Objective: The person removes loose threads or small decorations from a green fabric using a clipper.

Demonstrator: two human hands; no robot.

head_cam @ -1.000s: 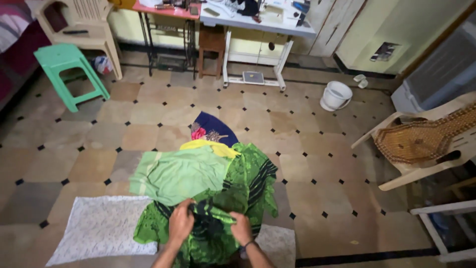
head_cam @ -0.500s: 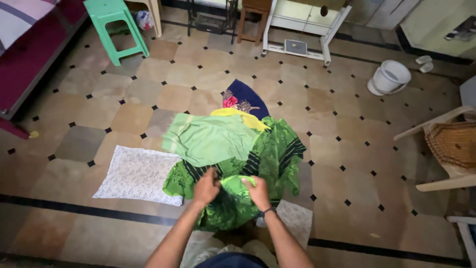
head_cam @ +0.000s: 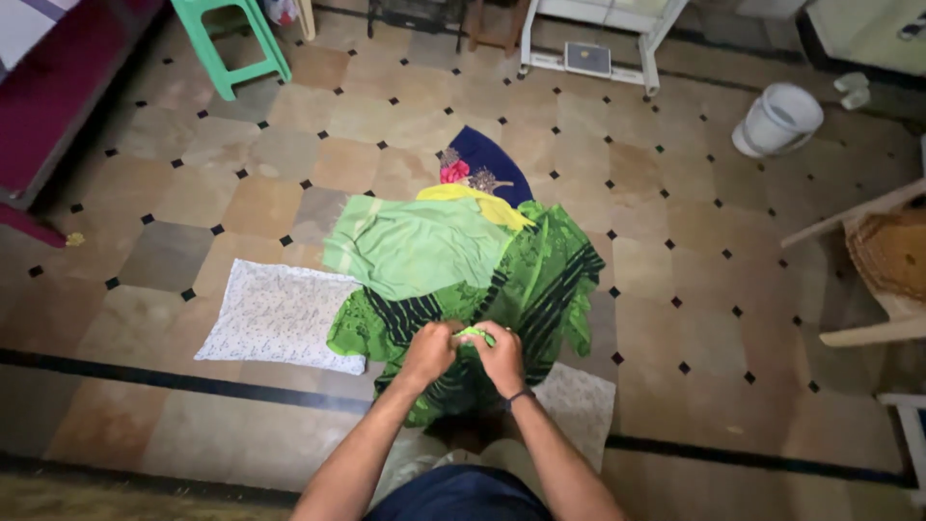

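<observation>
A heap of clothes lies on the tiled floor in front of me. On top is a dark green patterned garment with black stripes (head_cam: 540, 280). My left hand (head_cam: 427, 351) and my right hand (head_cam: 502, 357) are side by side, both gripping a bunched bit of this green garment at its near edge. A plain light green cloth (head_cam: 415, 246) lies over the heap's left part. A yellow piece (head_cam: 482, 201) and a navy cloth with a red flower (head_cam: 477, 164) stick out at the far side.
A white patterned cloth (head_cam: 275, 314) lies flat on the floor at the left, another (head_cam: 579, 405) at the right under the heap. A white bucket (head_cam: 779, 118), a green plastic stool (head_cam: 227, 29), a plastic chair (head_cam: 887, 260) and a table's white legs (head_cam: 588, 48) stand around.
The camera tilted further down. My hands drew closer together and bunched the green garment's edge between them.
</observation>
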